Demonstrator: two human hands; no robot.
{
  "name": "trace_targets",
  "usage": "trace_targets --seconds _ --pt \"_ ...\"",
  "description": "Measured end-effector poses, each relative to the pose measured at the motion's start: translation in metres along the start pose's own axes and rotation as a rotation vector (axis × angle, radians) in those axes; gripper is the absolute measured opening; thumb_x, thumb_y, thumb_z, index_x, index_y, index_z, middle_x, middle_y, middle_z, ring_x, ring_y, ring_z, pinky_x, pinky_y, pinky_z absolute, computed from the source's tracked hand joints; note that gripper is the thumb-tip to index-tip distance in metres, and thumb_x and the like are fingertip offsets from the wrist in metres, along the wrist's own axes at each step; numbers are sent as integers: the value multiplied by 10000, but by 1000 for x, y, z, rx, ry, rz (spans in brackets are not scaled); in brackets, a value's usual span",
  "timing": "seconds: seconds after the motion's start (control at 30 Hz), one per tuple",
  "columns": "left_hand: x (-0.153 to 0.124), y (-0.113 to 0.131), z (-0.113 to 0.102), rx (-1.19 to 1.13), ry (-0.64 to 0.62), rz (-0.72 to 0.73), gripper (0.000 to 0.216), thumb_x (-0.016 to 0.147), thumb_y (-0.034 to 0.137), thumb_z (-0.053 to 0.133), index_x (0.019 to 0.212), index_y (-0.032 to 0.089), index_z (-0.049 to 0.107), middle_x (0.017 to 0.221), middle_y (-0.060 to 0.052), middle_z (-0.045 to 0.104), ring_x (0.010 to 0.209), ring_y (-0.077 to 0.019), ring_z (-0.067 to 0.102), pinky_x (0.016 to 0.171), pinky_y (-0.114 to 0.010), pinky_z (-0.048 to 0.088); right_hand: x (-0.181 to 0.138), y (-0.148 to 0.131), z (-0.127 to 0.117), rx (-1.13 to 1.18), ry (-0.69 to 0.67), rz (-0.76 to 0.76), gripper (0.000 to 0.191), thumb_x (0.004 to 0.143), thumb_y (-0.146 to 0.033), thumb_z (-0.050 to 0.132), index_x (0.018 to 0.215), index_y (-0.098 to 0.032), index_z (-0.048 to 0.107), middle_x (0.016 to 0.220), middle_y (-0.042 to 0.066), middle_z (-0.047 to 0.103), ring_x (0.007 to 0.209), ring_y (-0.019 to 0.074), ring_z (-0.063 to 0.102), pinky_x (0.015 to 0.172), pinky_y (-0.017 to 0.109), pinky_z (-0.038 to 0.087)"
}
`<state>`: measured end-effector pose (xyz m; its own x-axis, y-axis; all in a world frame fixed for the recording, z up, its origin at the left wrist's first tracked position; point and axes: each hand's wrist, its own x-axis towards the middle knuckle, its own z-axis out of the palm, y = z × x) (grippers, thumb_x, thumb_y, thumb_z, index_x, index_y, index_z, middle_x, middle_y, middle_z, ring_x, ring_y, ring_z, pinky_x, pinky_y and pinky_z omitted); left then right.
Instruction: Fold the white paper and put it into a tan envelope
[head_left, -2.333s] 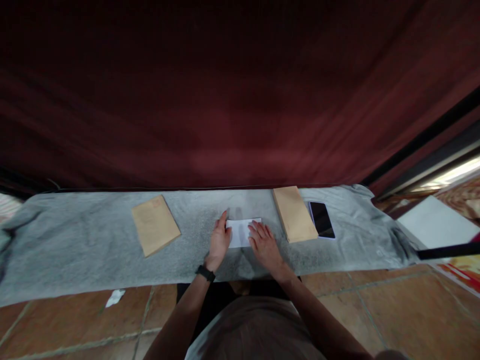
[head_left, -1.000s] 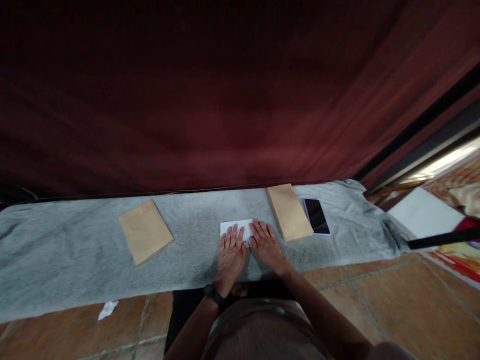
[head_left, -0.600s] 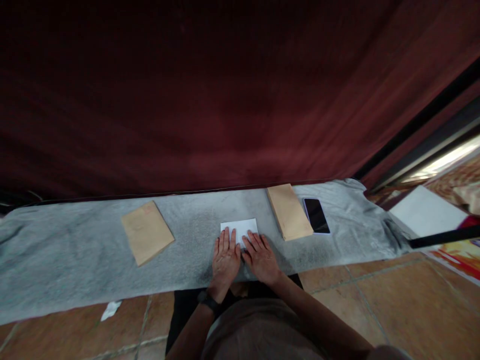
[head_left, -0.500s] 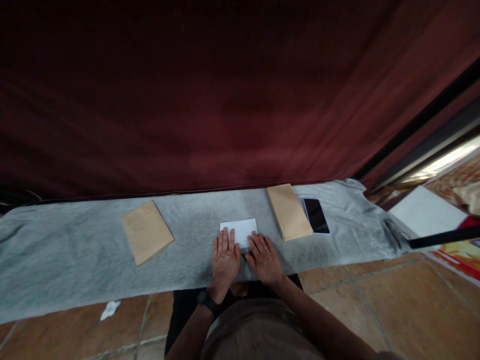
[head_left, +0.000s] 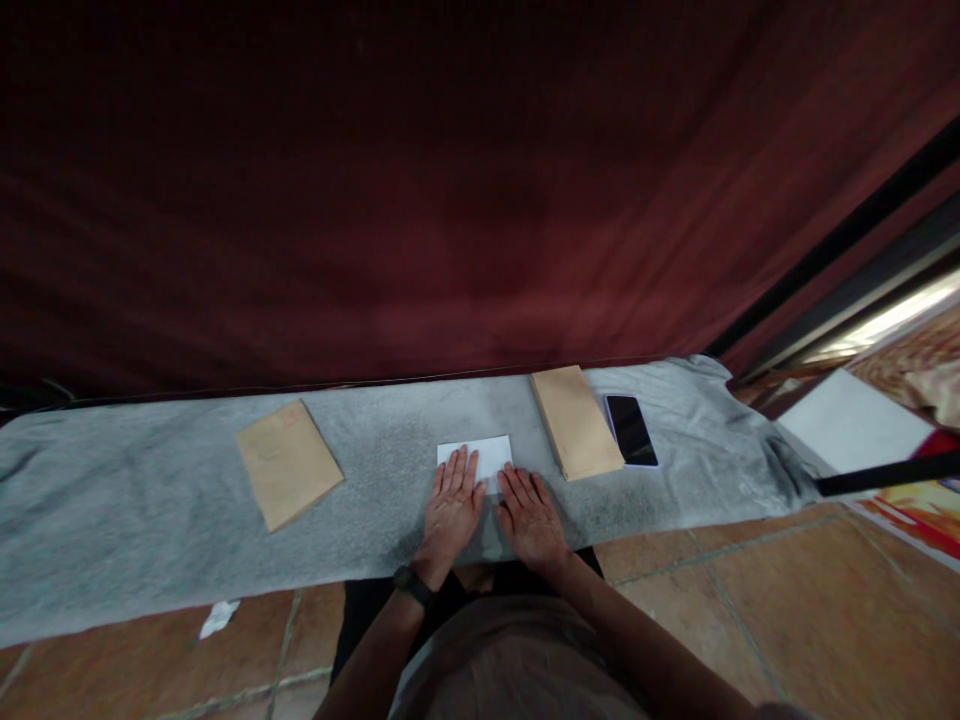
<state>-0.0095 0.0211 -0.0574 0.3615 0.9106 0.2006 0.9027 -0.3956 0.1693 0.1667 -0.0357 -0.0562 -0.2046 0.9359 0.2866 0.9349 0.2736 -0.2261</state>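
Note:
A small folded white paper (head_left: 487, 452) lies on a grey cloth (head_left: 150, 500) spread over the floor. My left hand (head_left: 451, 508) lies flat with its fingers stretched out, the fingertips resting on the paper's near left part. My right hand (head_left: 531, 514) lies flat beside it, fingers spread, just at the paper's near right corner. Neither hand holds anything. A black band sits on my left wrist.
A brown envelope (head_left: 288, 462) lies on the cloth to the left, another brown envelope (head_left: 576, 421) to the right, with a dark phone (head_left: 631, 430) beside it. A dark red curtain hangs behind. A white paper scrap (head_left: 218, 618) lies on the tiled floor; a white board (head_left: 851, 432) lies far right.
Both hands slid back toward me over the paper, uncovering more of it; now the left hand has crept forward again onto the paper's left part. The paper stays in place.

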Motion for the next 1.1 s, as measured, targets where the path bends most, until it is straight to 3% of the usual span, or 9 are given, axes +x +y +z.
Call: trace_targets --seconds 0.17,0.27,0.4,0.8,0.97,1.1 --pt "-8 -13 -4 45 -3 -52 576 1068 361 342 1600 146 392 1666 -160 351 1552 -304 329 1237 -538 332 26 -5 -10 50 -39 21 427 1085 -319 423 1430 -169 623 1491 101 605 1421 264 518 1266 498 283" --pt "-7 -11 -4 68 -16 -50 568 1060 318 344 1599 143 394 1667 -162 349 1550 -308 334 1235 -542 330 50 -9 -6 76 -86 -78 437 1091 -310 406 1470 -179 582 1548 80 551 1442 227 496 1256 438 315" --pt "-7 -9 -4 62 6 -57 568 1063 337 350 1599 156 396 1664 -159 355 1543 -307 350 1227 -541 342 66 -2 6 30 -93 -93 474 1086 -351 452 1526 -184 511 1617 92 453 1491 251 436 1251 477 316" --pt "-7 -3 -10 27 -1 -85 618 1043 445 433 1603 184 395 1691 -157 295 1561 -336 301 1250 -543 298 65 31 16 -39 -76 -85 531 1085 -361 444 1575 -157 435 1649 135 386 1518 289 384 1248 526 278" --pt "-6 -1 -7 31 -25 -91 640 1026 419 464 1613 185 368 1696 -159 285 1567 -347 282 1260 -577 251 65 29 10 -32 -68 -60 544 1083 -336 425 1582 -120 414 1642 161 390 1520 302 377 1248 548 266" --pt "-6 0 -7 23 -51 -95 646 1026 430 464 1609 168 371 1698 -159 285 1576 -344 257 1271 -569 226 43 17 5 -19 -80 -106 531 1085 -314 402 1582 -128 420 1651 138 383 1527 289 367 1267 538 235"
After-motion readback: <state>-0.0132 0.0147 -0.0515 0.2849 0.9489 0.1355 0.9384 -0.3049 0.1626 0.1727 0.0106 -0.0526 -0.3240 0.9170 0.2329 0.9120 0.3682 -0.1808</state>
